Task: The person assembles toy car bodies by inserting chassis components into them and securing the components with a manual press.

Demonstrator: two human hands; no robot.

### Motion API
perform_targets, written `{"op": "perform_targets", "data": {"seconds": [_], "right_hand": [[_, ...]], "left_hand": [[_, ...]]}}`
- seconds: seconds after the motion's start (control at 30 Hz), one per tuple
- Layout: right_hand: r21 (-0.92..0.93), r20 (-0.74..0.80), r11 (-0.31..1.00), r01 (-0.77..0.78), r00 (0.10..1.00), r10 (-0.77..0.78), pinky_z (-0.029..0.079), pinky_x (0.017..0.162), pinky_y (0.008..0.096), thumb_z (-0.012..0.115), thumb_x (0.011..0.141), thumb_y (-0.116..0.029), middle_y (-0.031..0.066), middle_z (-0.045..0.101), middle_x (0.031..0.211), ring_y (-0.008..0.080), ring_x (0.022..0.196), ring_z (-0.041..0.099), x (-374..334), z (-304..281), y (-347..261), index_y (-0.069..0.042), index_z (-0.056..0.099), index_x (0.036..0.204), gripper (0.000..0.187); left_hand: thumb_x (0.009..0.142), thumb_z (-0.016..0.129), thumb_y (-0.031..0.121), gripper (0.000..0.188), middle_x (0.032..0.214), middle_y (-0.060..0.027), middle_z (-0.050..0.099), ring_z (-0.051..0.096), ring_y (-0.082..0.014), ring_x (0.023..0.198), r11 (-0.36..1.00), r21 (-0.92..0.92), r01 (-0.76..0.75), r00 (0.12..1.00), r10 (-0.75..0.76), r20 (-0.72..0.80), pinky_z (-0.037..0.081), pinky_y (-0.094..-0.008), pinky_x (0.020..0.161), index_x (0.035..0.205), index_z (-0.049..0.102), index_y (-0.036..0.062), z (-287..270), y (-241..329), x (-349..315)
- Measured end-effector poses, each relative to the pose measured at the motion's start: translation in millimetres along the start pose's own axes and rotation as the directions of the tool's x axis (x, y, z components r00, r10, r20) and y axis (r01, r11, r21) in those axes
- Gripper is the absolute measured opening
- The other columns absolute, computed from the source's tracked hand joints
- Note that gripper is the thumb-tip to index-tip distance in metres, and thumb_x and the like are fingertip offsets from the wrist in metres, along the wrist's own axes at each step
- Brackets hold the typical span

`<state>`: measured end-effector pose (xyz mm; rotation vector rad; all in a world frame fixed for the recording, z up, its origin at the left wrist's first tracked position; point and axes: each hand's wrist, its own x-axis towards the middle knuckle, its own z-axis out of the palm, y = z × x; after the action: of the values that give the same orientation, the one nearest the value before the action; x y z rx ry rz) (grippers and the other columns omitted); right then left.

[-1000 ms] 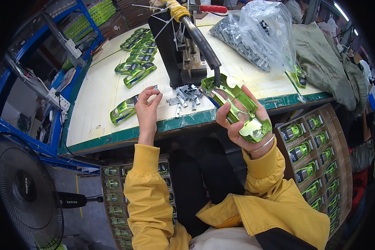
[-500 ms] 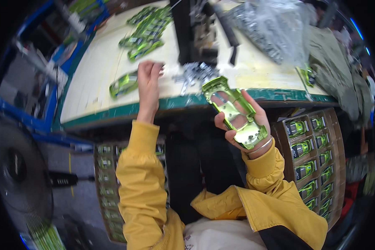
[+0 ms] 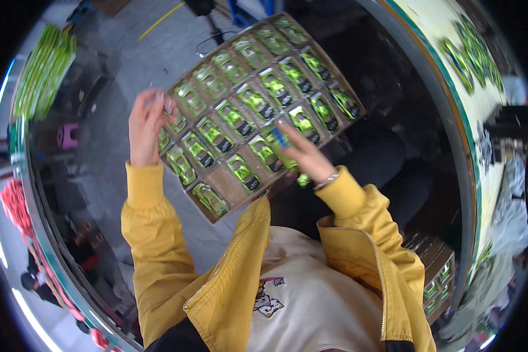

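My right hand (image 3: 305,157) grips a green toy car body shell (image 3: 288,154), blurred by motion, over the near right side of a divided cardboard box (image 3: 220,180). A small patch of blue shows beside its fingers. At the box's left edge, my left hand (image 3: 148,123) is raised with thumb and fingers pinched together; a small pale bit at the fingertips is too blurred to name. Rows of green toy cars (image 3: 234,119) sit in the box's compartments, one to each. One compartment near the front shows its brown bottom.
The worktable (image 3: 425,20) curves along the right, holding more green car shells (image 3: 459,66), small grey parts (image 3: 486,148) and a clear plastic bag (image 3: 509,220). A second divided box (image 3: 431,252) stands at lower right. Green sheets (image 3: 44,73) are stacked far left.
My view has swung left from the worktable to the divided box. Both hands have moved over there, the right one still carrying the car body shell.
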<state>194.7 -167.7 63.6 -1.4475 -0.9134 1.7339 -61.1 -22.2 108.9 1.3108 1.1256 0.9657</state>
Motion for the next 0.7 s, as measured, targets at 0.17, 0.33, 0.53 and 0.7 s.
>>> {"op": "perform_targets", "data": {"seconds": [0.17, 0.33, 0.53, 0.7], "right_hand": [[-0.632, 0.298, 0.708, 0.315, 0.942, -0.153, 0.032, 0.096, 0.0350, 0.051, 0.077, -0.027, 0.0128, 0.027, 0.134, 0.0278, 0.118, 0.034, 81.2, 102.1, 83.4, -0.009, 0.028, 0.129, 0.060], [-0.827, 0.070, 0.550, 0.119, 0.991, -0.110, 0.037, 0.089, 0.0399, 0.062, 0.070, -0.015, 0.0163, 0.019, 0.132, 0.0389, 0.110, 0.039, 79.3, 171.4, 141.7, -0.014, 0.021, 0.131, 0.074], [-0.888, 0.028, 0.446, 0.116, 0.979, -0.200, 0.039, 0.085, 0.0445, 0.069, 0.064, -0.014, 0.0158, 0.019, 0.130, 0.0414, 0.102, 0.039, 90.0, 188.7, 155.3, -0.018, 0.020, 0.132, 0.083], [-0.921, 0.213, 0.249, 0.299, 0.923, -0.322, 0.034, 0.079, 0.0387, 0.073, 0.057, -0.026, 0.0123, 0.037, 0.110, 0.0286, 0.099, 0.040, 88.3, 203.4, 138.3, -0.006, 0.045, 0.109, 0.062]], "left_hand": [[0.085, 0.050, 0.014, 0.015, 0.080, -0.0081, 0.057, 0.056, -0.0135, 0.070, 0.967, -0.140, 0.211, 0.932, -0.242, -0.270, 0.046, -0.0240, 0.059, 0.096, 0.046, 0.0033, -88.7, -93.4, -87.2], [0.084, 0.051, 0.011, 0.011, 0.080, -0.0110, 0.059, 0.057, -0.0147, 0.068, 0.879, -0.333, 0.342, 0.822, -0.451, -0.346, 0.047, -0.0255, 0.058, 0.091, 0.045, 0.0035, -110.6, -146.0, -139.1], [0.084, 0.051, 0.010, 0.011, 0.080, -0.0123, 0.060, 0.057, -0.0149, 0.069, 0.816, -0.447, 0.366, 0.796, -0.523, -0.305, 0.048, -0.0257, 0.059, 0.089, 0.045, 0.0028, -111.4, -183.6, -150.8], [0.084, 0.051, 0.009, 0.011, 0.080, -0.0121, 0.060, 0.057, -0.0149, 0.069, 0.793, -0.487, 0.366, 0.780, -0.547, -0.303, 0.047, -0.0254, 0.060, 0.089, 0.044, 0.0026, -112.4, -198.4, -163.8]]}}
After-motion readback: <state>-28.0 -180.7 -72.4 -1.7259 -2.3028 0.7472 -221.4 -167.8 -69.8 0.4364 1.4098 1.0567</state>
